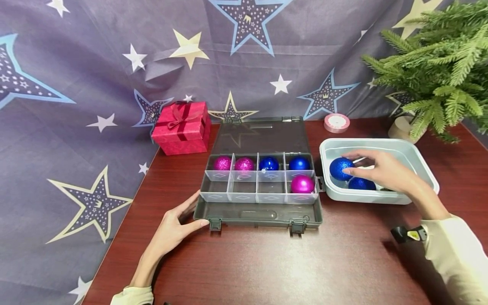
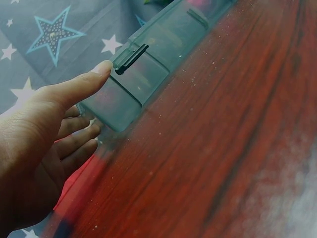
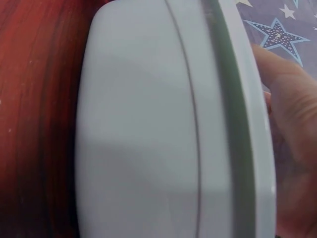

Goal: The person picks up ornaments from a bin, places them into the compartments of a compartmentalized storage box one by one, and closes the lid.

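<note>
A compartment box (image 1: 259, 212) of smoky clear plastic lies with its lid open on the table. Its back row holds two pink glitter baubles (image 1: 244, 164) and two blue baubles (image 1: 299, 163); a shiny pink bauble (image 1: 303, 184) sits front right. My left hand (image 1: 173, 226) touches the box's front left corner, thumb extended by a latch (image 2: 131, 59). Over the pale tub (image 1: 423, 169), my right hand (image 1: 385, 171) pinches a blue glitter bauble (image 1: 340, 168) between thumb and fingers. Another blue bauble (image 1: 361, 184) lies below it in the tub. The tub's wall (image 3: 138, 124) hides that grip in the right wrist view.
Behind the box at left stands a red gift box (image 1: 182, 129) with a bow. A pink ribbon roll (image 1: 336, 122) lies behind the tub. At the back right is a small artificial fir tree (image 1: 446, 72). Star-patterned cloth (image 1: 114, 51) hangs along the table's back and left.
</note>
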`<state>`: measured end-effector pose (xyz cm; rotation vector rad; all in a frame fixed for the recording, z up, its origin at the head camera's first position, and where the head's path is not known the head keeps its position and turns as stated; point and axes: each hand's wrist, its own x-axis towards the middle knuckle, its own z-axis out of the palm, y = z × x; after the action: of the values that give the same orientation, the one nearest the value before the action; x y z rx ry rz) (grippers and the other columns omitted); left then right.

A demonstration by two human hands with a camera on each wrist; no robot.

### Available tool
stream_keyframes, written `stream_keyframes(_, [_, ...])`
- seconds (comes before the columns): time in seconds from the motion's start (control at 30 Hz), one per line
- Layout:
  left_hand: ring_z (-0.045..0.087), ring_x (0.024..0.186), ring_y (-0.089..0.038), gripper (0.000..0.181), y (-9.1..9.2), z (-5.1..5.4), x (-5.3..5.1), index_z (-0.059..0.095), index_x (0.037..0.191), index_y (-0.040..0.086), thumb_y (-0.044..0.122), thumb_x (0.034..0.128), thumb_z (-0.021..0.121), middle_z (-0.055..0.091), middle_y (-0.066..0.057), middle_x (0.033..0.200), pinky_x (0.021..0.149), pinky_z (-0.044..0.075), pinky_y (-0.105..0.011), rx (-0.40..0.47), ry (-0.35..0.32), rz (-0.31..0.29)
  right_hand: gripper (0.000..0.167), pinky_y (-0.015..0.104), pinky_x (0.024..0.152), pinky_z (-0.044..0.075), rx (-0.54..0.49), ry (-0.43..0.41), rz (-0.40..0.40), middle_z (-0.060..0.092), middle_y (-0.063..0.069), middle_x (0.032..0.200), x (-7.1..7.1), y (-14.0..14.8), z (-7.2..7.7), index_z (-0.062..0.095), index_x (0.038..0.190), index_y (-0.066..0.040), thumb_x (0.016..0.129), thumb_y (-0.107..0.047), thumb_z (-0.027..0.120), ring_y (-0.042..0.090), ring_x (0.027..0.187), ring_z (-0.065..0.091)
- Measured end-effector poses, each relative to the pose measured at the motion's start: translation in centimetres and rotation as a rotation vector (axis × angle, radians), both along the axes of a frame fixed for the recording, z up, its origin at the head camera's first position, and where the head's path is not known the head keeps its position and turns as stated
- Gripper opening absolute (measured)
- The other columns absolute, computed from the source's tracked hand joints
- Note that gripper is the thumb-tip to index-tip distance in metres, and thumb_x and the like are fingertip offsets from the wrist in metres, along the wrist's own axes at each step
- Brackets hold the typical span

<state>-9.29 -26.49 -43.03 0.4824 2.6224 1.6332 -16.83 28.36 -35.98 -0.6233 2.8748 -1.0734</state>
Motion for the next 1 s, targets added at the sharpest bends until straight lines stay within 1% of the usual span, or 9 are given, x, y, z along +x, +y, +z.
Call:
stream_keyframes(0.1, [0.06, 0.129, -0.024, 0.079, 0.0, 0.0, 0.0, 0.049, 0.156, 0.012, 0.014, 0.0865, 0.087, 0.065, -0.007, 0.138, 0.105, 0.043, -0.018, 0.0, 0.005, -0.003, 0.041, 0.013, 0.077, 0.048, -0.018, 0.017, -0.014, 0.071, 0.017, 0.122, 0.1, -0.1, 0.4, 0.069, 0.134, -0.006, 0.095, -0.019, 0.077, 0.023, 0.103, 0.069])
stream_keyframes(0.23, [0.06, 0.129, -0.024, 0.079, 0.0, 0.1, 0.0, 0.049, 0.155, 0.01, 0.014, 0.0862, 0.087, 0.065, -0.007, 0.139, 0.105, 0.043, -0.018, 0.004, 0.004, -0.004, 0.041, 0.012, 0.079, 0.047, -0.042, 0.02, -0.039, 0.072, 0.014, 0.121, 0.2, -0.5, 1.1, 0.069, 0.134, -0.01, 0.095, -0.021, 0.077, 0.002, 0.1, 0.065])
stream_keyframes(0.33, [0.06, 0.129, -0.024, 0.079, 0.0, 0.1, 0.0, 0.049, 0.155, 0.011, 0.014, 0.086, 0.087, 0.065, -0.006, 0.139, 0.105, 0.044, -0.019, 0.008, 0.002, -0.004, 0.04, 0.012, 0.08, 0.046, -0.071, 0.024, -0.058, 0.073, 0.011, 0.12, 0.3, -0.8, 1.5, 0.071, 0.132, -0.011, 0.094, -0.02, 0.079, -0.006, 0.098, 0.062])
stream_keyframes(0.47, [0.06, 0.129, -0.025, 0.079, 0.0, 0.2, 0.0, 0.049, 0.156, 0.013, 0.014, 0.0865, 0.087, 0.065, -0.007, 0.139, 0.105, 0.044, -0.019, 0.009, 0.004, -0.008, 0.039, 0.012, 0.08, 0.046, -0.1, 0.033, -0.074, 0.074, 0.007, 0.119, 0.4, -1.1, 1.8, 0.072, 0.13, -0.014, 0.092, -0.017, 0.08, -0.005, 0.099, 0.063])
stream_keyframes(0.6, [0.06, 0.129, -0.025, 0.079, 0.0, 0.2, 0.0, 0.049, 0.156, 0.013, 0.014, 0.0866, 0.087, 0.065, -0.007, 0.139, 0.105, 0.044, -0.019, 0.007, 0.001, -0.007, 0.039, 0.013, 0.082, 0.047, -0.11, 0.054, -0.063, 0.073, 0.005, 0.119, 0.4, -1.4, 2.2, 0.073, 0.13, -0.015, 0.091, -0.014, 0.081, -0.004, 0.099, 0.064])
stream_keyframes(0.73, [0.06, 0.129, -0.023, 0.079, 0.0, 0.2, 0.1, 0.049, 0.156, 0.014, 0.015, 0.0864, 0.087, 0.064, -0.006, 0.139, 0.105, 0.043, -0.018, 0.004, -0.004, -0.002, 0.04, 0.016, 0.083, 0.046, -0.088, 0.06, -0.067, 0.073, 0.004, 0.121, 0.4, -1.9, 2.8, 0.073, 0.131, -0.018, 0.092, -0.018, 0.081, -0.003, 0.101, 0.063])
stream_keyframes(0.83, [0.06, 0.129, -0.023, 0.079, 0.0, 0.2, 0.1, 0.049, 0.156, 0.014, 0.016, 0.0864, 0.087, 0.064, -0.005, 0.139, 0.105, 0.043, -0.018, -0.002, -0.006, 0.001, 0.041, 0.017, 0.08, 0.046, -0.068, 0.059, -0.074, 0.073, 0.002, 0.121, 0.4, -2.5, 3.3, 0.072, 0.133, -0.023, 0.092, -0.023, 0.081, -0.001, 0.101, 0.062])
stream_keyframes(1.0, [0.06, 0.129, -0.023, 0.079, -0.1, 0.1, 0.1, 0.049, 0.156, 0.014, 0.016, 0.0865, 0.087, 0.064, -0.005, 0.14, 0.105, 0.043, -0.017, -0.004, -0.005, 0.004, 0.042, 0.02, 0.078, 0.047, -0.098, 0.037, -0.044, 0.073, 0.002, 0.12, 0.2, -3.9, 3.7, 0.072, 0.134, -0.022, 0.093, -0.024, 0.08, 0.004, 0.102, 0.063])
